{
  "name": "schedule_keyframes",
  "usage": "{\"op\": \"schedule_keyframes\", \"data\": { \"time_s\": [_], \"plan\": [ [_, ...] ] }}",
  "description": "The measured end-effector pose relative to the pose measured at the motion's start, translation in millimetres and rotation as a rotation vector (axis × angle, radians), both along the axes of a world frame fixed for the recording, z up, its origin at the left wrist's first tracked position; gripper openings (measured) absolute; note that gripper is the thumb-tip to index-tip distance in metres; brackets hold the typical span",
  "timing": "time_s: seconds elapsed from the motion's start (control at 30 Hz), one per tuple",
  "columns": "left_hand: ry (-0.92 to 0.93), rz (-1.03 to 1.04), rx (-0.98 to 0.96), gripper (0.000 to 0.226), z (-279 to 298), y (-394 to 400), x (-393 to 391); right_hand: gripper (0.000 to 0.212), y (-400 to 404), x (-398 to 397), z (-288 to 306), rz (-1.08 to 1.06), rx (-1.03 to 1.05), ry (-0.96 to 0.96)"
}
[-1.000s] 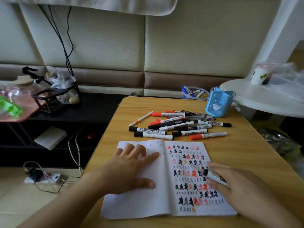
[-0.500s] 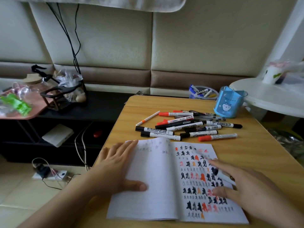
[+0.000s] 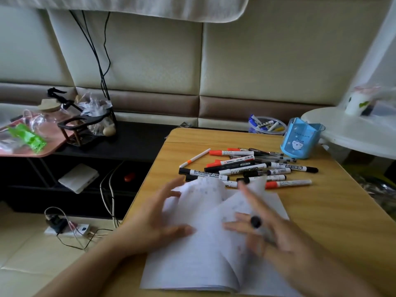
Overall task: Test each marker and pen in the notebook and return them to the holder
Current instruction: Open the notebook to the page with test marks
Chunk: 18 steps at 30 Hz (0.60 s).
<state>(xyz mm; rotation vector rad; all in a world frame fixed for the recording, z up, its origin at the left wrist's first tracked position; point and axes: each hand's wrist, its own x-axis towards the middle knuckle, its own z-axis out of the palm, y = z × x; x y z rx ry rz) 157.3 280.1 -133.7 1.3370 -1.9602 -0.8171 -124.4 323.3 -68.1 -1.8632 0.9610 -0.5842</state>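
Note:
The open notebook [image 3: 192,264] lies at the near edge of the wooden table [image 3: 325,213], with pages lifted and blurred in mid-turn. My left hand [image 3: 150,224] has its fingers spread against the lifted left pages. My right hand [image 3: 285,243] reaches across the right pages with a black-capped marker [image 3: 256,221] tucked between its fingers. Behind the notebook, several red- and black-capped whiteboard markers and pens [image 3: 242,168] lie in a loose pile. The blue holder [image 3: 300,140] stands upright at the far right of the table.
A clear cup of pens [image 3: 265,126] sits just behind the table's far edge. A white round table [image 3: 353,136] with a cup stands at the right. At the left are a black shelf [image 3: 137,144], cables and a floor power strip [image 3: 68,229].
The written right page has been lifted and turned over toward the left, so blank pages now show. Both hands moved inward onto the turning pages. The camera has shifted a little.

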Motion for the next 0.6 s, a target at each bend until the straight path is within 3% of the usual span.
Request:
{"op": "schedule_keyframes", "data": {
  "time_s": [0.13,0.2,0.27,0.3,0.33,0.37,0.4,0.43,0.47,0.53,0.57,0.6],
  "plan": [
    [0.267,0.192,-0.116,0.041,0,-14,6,0.064,-8,36,-19,0.3,-0.2,0.324],
    [0.303,0.237,-0.215,0.03,10,-18,4,0.06,-6,51,-20,0.424,-0.258,0.404],
    [0.275,0.074,-0.238,0.034,25,-19,-5,0.05,-3,54,-26,0.537,-0.281,0.544],
    [0.239,-0.051,-0.182,0.034,31,-19,-12,0.045,-8,63,-22,0.428,-0.46,0.617],
    [0.17,-0.169,-0.104,0.031,34,-21,-20,0.044,-24,60,-26,0.326,-0.792,0.767],
    [0.065,-0.259,-0.059,0.027,35,-23,-29,0.046,-39,94,-45,0.373,-0.437,1.033],
    [-0.049,-0.296,-0.075,0.025,32,-26,-37,0.057,-53,122,-56,0.092,-0.18,1.267],
    [-0.127,-0.305,-0.107,0.024,28,-30,-45,0.066,-61,132,-68,-0.106,-0.161,1.43],
    [-0.169,-0.285,-0.123,0.024,24,-34,-50,0.067,-62,124,-76,-0.122,-0.246,1.313],
    [-0.221,-0.227,-0.115,0.026,19,-38,-59,0.052,-18,60,-64,0.013,-0.551,0.688],
    [-0.268,-0.201,-0.111,0.03,19,-39,-64,0.046,4,46,-42,-0.03,-0.592,0.452],
    [-0.347,-0.169,-0.112,0.035,18,-38,-70,0.044,-9,32,-26,-0.22,-0.735,0.334]
  ]
}}
